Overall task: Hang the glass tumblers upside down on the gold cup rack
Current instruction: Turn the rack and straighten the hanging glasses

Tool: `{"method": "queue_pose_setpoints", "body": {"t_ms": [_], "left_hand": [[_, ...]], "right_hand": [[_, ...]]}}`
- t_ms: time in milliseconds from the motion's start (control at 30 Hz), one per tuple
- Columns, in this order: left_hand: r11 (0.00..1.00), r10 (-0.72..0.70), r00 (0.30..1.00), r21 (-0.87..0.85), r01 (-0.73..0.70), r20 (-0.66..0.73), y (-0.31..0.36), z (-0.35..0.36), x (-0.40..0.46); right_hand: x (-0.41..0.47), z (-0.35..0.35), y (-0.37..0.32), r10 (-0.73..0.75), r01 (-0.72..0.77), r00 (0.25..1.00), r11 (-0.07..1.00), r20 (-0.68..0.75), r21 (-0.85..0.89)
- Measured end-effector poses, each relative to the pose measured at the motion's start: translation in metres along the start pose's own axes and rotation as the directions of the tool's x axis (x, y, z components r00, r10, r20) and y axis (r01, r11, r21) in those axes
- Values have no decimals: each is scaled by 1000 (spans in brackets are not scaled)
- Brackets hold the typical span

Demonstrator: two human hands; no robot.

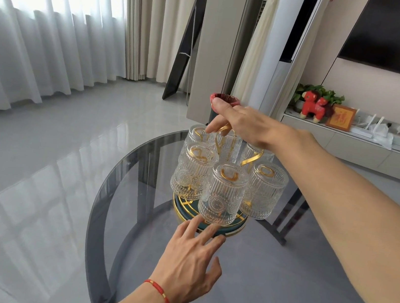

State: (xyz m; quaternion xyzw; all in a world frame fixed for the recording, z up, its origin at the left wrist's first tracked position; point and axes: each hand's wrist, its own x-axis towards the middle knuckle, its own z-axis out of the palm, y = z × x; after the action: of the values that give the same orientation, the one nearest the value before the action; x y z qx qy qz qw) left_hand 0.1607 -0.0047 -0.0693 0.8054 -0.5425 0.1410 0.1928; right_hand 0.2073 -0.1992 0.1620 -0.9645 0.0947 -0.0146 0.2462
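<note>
A gold cup rack [251, 159] with a round green and gold base [218, 228] stands on the round glass table [129, 231]. Several ribbed glass tumblers hang upside down on its arms; the nearest tumbler [223, 196] faces me, with one tumbler [193, 173] to its left and another [264, 190] to its right. My right hand [247, 124] holds the rack's gold top handle between its fingers. My left hand [193, 256] lies open on the table, fingertips at the base's front rim just under the nearest tumbler.
The table's curved edge [98, 201] runs at the left, with grey tiled floor [37, 153] beyond. A low white cabinet [350, 145] with a red toy, a frame and plants stands at the back right. Curtains hang at the left.
</note>
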Motion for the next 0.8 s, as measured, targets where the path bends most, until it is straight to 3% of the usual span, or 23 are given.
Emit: {"method": "queue_pose_setpoints", "body": {"t_ms": [200,800], "left_hand": [[1000,0,1000,-20,0,6,0,-1,0],[1000,0,999,-14,1,48,0,-6,0]], "right_hand": [[9,3,-10,114,-106,985,992,130,-65],[25,9,-18,107,-91,990,983,96,-161]]}}
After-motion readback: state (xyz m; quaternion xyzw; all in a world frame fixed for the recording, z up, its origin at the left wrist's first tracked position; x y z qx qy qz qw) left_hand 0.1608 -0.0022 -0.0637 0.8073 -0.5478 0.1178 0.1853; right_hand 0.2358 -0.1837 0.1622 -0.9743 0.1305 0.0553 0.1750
